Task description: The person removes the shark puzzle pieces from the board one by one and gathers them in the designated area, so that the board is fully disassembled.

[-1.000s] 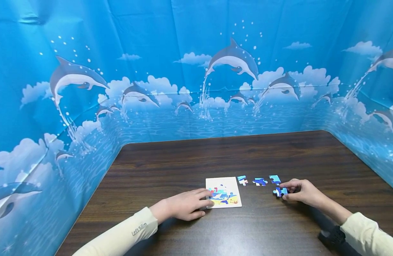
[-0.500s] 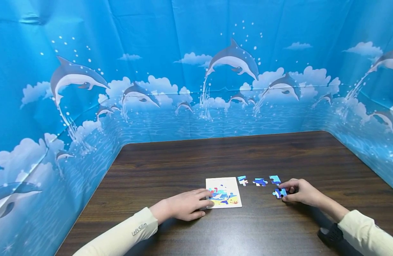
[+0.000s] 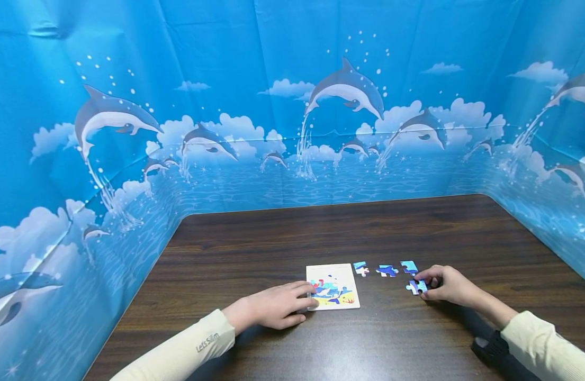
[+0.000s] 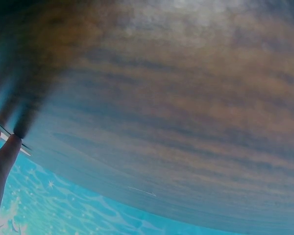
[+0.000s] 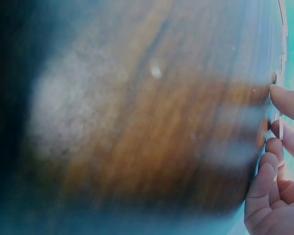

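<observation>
My left hand rests with its fingertips on the left edge of a white puzzle board printed with a colourful sea picture. The left wrist view catches only fingers at the board's edge. Thumb and forefinger of my right hand pinch a blue-and-white jigsaw piece at its right side, low over the table. In the right wrist view the fingers stand at the far right, and the piece is mostly hidden.
Three loose jigsaw pieces lie beside the board: one by its upper right corner, a dark blue one, and a light blue one just beyond the right hand's fingers. A blue dolphin curtain encloses the dark wooden table.
The jigsaw piece in my right hand tilts a little and looks lighter now. My right wrist has shifted very slightly left. The left hand, board and loose pieces have stayed in place.
</observation>
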The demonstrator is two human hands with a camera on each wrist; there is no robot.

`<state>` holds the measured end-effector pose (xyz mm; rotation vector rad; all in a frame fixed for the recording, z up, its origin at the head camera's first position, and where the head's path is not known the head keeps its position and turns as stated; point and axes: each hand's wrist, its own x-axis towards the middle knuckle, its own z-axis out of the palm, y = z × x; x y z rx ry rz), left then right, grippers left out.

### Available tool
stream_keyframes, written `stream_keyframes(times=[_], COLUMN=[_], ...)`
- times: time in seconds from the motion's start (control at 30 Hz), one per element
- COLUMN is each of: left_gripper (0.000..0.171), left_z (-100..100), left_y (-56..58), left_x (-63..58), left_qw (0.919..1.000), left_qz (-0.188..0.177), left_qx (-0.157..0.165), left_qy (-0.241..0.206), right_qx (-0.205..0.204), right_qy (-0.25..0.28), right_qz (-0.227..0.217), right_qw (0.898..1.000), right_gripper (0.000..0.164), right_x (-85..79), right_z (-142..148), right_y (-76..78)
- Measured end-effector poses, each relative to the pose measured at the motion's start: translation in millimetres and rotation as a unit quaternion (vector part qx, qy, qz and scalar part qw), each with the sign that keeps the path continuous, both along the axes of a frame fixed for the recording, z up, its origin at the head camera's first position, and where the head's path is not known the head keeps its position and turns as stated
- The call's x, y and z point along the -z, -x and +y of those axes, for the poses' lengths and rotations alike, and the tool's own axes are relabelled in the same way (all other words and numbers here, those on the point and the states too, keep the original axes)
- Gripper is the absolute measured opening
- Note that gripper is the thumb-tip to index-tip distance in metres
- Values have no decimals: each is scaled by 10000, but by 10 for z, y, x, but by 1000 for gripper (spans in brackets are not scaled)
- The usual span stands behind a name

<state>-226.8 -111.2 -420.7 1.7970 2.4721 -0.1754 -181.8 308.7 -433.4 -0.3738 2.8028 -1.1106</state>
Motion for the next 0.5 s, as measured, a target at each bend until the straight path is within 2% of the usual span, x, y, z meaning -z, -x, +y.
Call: stream_keyframes(times=[0.3, 0.5], left_gripper=[39, 40], left_z=[-3, 3], left_y=[4, -4], left_x=[10, 9], left_qw=[10000, 10000], left_qz=[20, 20], left_qx=[-12, -11], left_qy=[-33, -14], right_qx=[77, 144], right_qy=[2, 375], right_qz=[9, -86], right_qw=[10000, 9992], right_gripper=[35, 34], right_x=[13, -2], right_z=[14, 18], right_y=[17, 7])
